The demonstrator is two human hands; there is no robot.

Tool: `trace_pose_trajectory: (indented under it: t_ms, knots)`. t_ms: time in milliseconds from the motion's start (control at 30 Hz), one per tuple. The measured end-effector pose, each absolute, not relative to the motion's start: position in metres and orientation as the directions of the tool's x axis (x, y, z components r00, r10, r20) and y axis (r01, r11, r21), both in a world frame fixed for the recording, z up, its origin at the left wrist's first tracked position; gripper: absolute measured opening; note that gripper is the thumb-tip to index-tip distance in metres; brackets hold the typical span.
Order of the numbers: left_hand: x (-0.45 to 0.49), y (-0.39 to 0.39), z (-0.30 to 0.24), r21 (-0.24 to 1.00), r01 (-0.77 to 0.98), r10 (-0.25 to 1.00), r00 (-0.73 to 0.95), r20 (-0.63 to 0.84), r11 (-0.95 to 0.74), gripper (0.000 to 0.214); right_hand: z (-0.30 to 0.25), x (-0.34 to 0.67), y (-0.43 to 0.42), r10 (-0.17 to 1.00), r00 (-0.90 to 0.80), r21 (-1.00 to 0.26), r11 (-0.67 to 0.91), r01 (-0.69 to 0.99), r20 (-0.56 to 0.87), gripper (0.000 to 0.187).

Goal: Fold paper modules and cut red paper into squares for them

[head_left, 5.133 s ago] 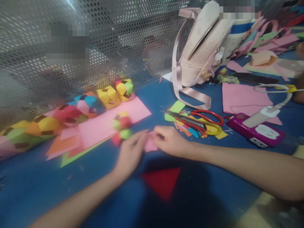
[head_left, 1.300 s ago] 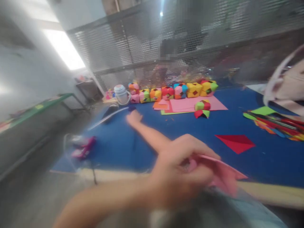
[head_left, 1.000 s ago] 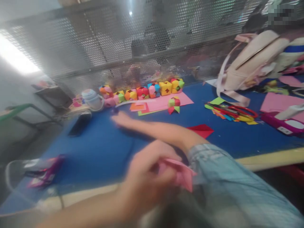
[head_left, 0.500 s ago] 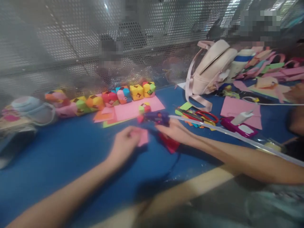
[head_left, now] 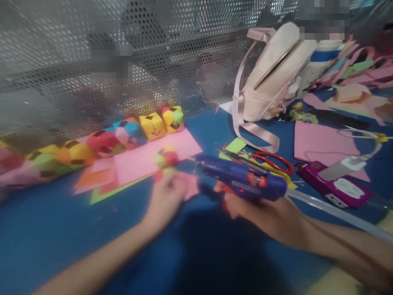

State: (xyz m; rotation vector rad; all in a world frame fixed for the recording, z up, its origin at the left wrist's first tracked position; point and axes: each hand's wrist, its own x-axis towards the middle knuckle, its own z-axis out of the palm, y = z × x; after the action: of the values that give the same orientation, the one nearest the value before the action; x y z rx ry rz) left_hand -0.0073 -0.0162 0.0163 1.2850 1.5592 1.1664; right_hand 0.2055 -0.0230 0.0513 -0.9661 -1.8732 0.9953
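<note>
L hand (head_left: 167, 197) sits just left of frame centre over the blue table (head_left: 61, 229). Its fingers are closed together on a small pink paper piece (head_left: 193, 189) that sticks out at its 3 o'clock. The view is blurred, so exact finger placement can't be told. R hand (head_left: 270, 215) is at 3 o'clock from the L hand, fingers wrapped tight round the grip of a blue glue gun (head_left: 242, 180). The gun body lies approx level, nozzle pointing to 9 o'clock w/ its tip just above the pink paper piece; touching or not, can't tell. A clear glue stick (head_left: 337, 213) runs out of the gun's back toward 4 o'clock. At 12 o'clock from the L hand, close by, a small multicolour paper ball (head_left: 166, 159) rests at the near edge of a big pink sheet (head_left: 147, 162). Along that sheet's far side, at 10–11 o'clock, a row of paper cubes (head_left: 123, 135) lines the foot of a perforated metal screen (head_left: 184, 49). At 12 o'clock from the R hand, red-handled scissors (head_left: 274, 160) lie on paper scraps, w/ a green scrap (head_left: 235, 145) beside them. A magenta case (head_left: 334, 188) w/ a white plug on top lies at 3 o'clock from the gun. A pale pink backpack (head_left: 270, 78) stands at 1 o'clock in frame, strap trailing on the table.
</note>
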Motion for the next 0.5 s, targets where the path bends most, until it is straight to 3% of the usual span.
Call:
trace_pose_trajectory:
  t_ms: [133,267,500]
  knots:
    - [-0.005,-0.024,0.014,0.971,0.187,0.988,-0.060,-0.142,0.151,0.007,0.045,0.198,-0.035,0.865,-0.363,-0.904,0.410,0.118,0.345,0.010]
    - [0.008,-0.034,0.022,0.974,0.122,0.980,0.045,-0.196,0.189,0.007,0.045,0.195,-0.038,0.823,-0.481,-0.916,0.390,0.089,0.303,0.007]
    - [0.026,-0.039,0.028,0.912,-0.229,0.925,0.255,-0.281,0.340,0.013,0.049,0.197,-0.032,0.719,-0.626,-0.904,0.424,0.049,0.303,0.008]
